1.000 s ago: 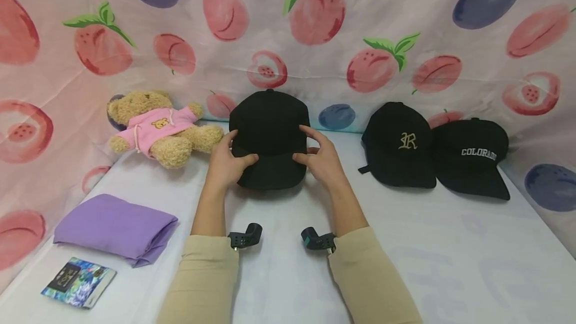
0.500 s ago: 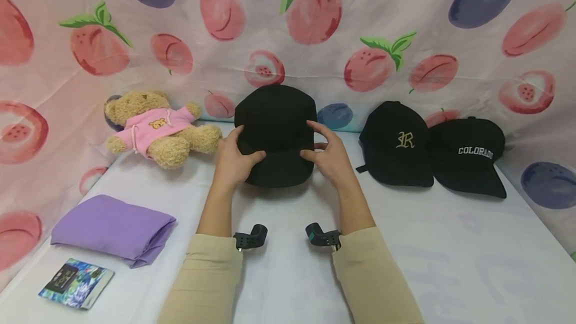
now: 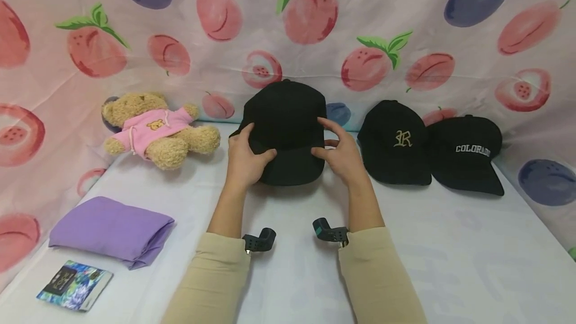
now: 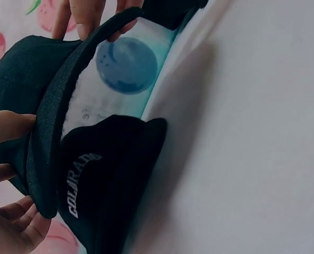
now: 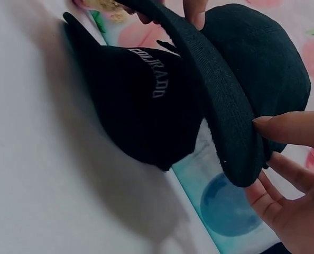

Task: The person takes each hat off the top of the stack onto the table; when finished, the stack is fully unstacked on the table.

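Observation:
A plain black cap is held up in front of the fruit-print backdrop, its brim toward me. My left hand grips its left side, with the thumb over the brim and fingers along the side. On the right side my right hand pinches it in the same way. Behind this cap, both wrist views show a black cap with COLORADO lettering on the white surface; the head view shows only a dark edge of it left of the held cap.
To the right rest a black cap with a gold letter and another black cap marked COLORADO. A teddy bear in a pink hoodie lies at back left. Nearer are a folded purple cloth and a floral packet.
Both hands have moved to the right and slightly up with the plain black cap between them. A dark edge of the cap behind now shows at its left.

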The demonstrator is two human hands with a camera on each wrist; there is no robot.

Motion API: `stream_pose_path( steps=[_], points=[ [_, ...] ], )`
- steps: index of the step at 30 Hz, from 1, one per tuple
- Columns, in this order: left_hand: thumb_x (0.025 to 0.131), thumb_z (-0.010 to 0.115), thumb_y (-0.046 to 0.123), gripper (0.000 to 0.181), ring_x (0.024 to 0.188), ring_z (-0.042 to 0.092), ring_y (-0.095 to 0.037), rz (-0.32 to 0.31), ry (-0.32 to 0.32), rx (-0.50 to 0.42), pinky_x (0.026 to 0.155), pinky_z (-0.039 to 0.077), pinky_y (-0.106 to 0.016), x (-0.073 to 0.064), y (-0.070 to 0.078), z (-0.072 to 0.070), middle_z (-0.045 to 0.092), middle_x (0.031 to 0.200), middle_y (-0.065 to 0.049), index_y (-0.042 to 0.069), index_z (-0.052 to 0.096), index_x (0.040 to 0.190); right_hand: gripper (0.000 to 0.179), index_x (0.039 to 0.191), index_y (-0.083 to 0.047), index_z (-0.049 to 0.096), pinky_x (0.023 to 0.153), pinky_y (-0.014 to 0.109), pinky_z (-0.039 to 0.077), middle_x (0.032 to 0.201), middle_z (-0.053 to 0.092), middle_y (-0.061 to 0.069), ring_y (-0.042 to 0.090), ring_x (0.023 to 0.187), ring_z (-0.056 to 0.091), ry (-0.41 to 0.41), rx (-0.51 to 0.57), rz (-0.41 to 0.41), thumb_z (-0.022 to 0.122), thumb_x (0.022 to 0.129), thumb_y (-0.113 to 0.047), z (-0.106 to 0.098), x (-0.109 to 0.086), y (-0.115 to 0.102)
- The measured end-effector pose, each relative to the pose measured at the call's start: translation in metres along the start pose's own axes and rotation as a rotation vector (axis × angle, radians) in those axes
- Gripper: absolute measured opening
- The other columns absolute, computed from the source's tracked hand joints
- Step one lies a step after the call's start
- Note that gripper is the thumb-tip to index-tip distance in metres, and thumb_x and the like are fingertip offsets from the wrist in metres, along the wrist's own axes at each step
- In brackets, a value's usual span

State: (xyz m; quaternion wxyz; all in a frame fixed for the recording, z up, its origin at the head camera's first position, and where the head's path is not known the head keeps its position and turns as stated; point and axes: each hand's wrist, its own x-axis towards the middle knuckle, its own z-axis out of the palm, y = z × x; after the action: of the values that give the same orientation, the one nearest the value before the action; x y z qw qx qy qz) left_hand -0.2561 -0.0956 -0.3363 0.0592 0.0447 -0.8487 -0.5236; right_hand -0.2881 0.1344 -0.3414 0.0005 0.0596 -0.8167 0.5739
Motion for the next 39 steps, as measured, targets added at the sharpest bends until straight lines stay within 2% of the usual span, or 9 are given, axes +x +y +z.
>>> stream_pose_path(
  steps=[15, 22, 28, 39],
  points=[
    [0.090, 0.078, 0.024, 0.084, 0.146, 0.034, -0.036, 0.035, 0.000, 0.017, 0.122, 0.033, -0.051, -0.001, 0.007, 0.027, 0.033, 0.155, -0.021, 0.016, 0.034, 0.162, 0.076, 0.156, -0.032, 0.047, 0.110, 0.054, 0.046, 0.166, 0.037, 0.002, 0.035, 0.137, 0.052, 0.023, -0.037, 0.019, 0.074, 0.090, -0.004, -0.025, -0.006, 0.008],
    [0.090, 0.078, 0.023, 0.084, 0.144, 0.034, -0.036, 0.054, -0.008, 0.038, 0.121, 0.034, -0.050, 0.002, 0.010, 0.041, 0.034, 0.154, -0.020, 0.017, 0.035, 0.162, 0.078, 0.157, -0.028, 0.046, 0.107, 0.050, 0.048, 0.165, 0.038, 0.004, 0.036, 0.134, 0.054, 0.049, -0.045, 0.031, 0.074, 0.089, -0.001, -0.032, -0.008, 0.017],
    [0.090, 0.078, 0.024, 0.083, 0.143, 0.034, -0.037, 0.065, -0.015, 0.054, 0.121, 0.035, -0.050, 0.002, 0.014, 0.047, 0.034, 0.153, -0.020, 0.017, 0.036, 0.161, 0.078, 0.156, -0.027, 0.047, 0.103, 0.046, 0.048, 0.164, 0.040, 0.004, 0.036, 0.132, 0.054, 0.070, -0.022, 0.018, 0.073, 0.088, 0.000, -0.037, -0.010, 0.022],
    [0.090, 0.079, 0.022, 0.090, 0.142, 0.031, -0.036, 0.081, -0.110, 0.096, 0.120, 0.035, -0.050, 0.003, 0.015, 0.056, 0.030, 0.155, -0.020, 0.016, 0.028, 0.165, 0.078, 0.157, -0.027, 0.046, 0.105, 0.048, 0.046, 0.165, 0.038, 0.007, 0.037, 0.134, 0.052, 0.089, -0.036, 0.043, 0.072, 0.089, 0.000, -0.046, -0.011, 0.031]
  ],
)
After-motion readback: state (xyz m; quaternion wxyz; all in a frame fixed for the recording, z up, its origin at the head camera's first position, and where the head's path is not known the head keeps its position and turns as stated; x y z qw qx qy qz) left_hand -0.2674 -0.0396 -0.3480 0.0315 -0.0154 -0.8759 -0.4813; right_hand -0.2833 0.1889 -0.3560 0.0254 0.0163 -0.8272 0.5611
